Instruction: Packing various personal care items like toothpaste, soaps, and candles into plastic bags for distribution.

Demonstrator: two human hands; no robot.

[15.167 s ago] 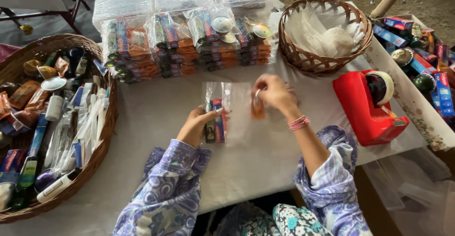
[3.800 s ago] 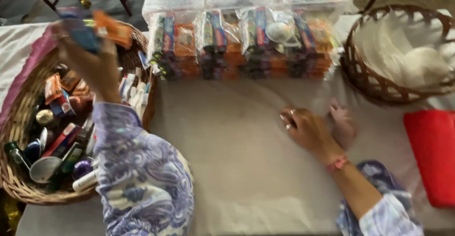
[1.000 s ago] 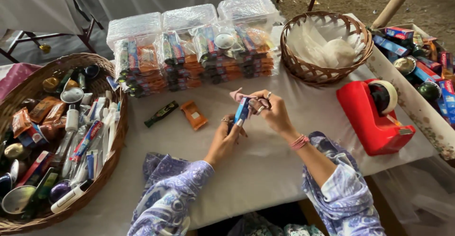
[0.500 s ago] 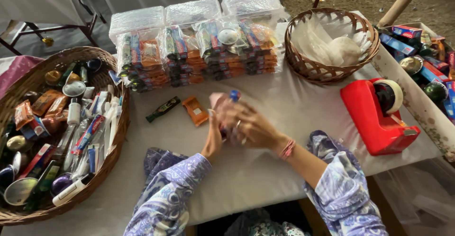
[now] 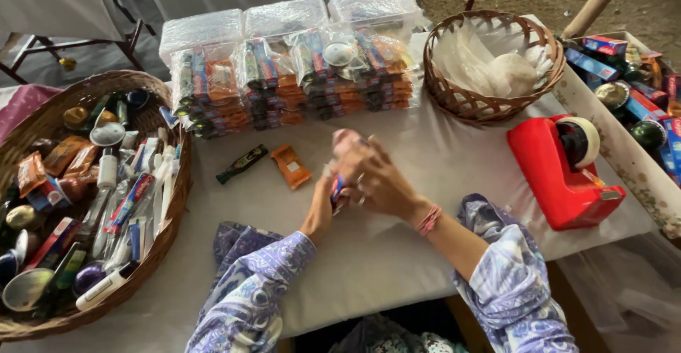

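Note:
Both my hands meet over the middle of the white table [image 5: 397,268]. My right hand [image 5: 376,179] covers a small bundle of items [image 5: 338,187] with red and blue showing, and my left hand [image 5: 328,195] grips the same bundle from below. Most of the bundle is hidden by my fingers. Just left of my hands lie an orange sachet [image 5: 291,166] and a small dark green tube [image 5: 242,163], both loose on the table.
A big wicker basket [image 5: 170,204] of mixed toiletries sits at the left. Stacked clear packs of filled kits [image 5: 284,62] line the back. A round basket of clear bags [image 5: 489,65] and a red tape dispenser [image 5: 564,172] stand at the right, a box of items [image 5: 638,105] beyond.
My hands came together lower and closer to me, closing around the bundle. The orange sachet and green tube stay where they lay.

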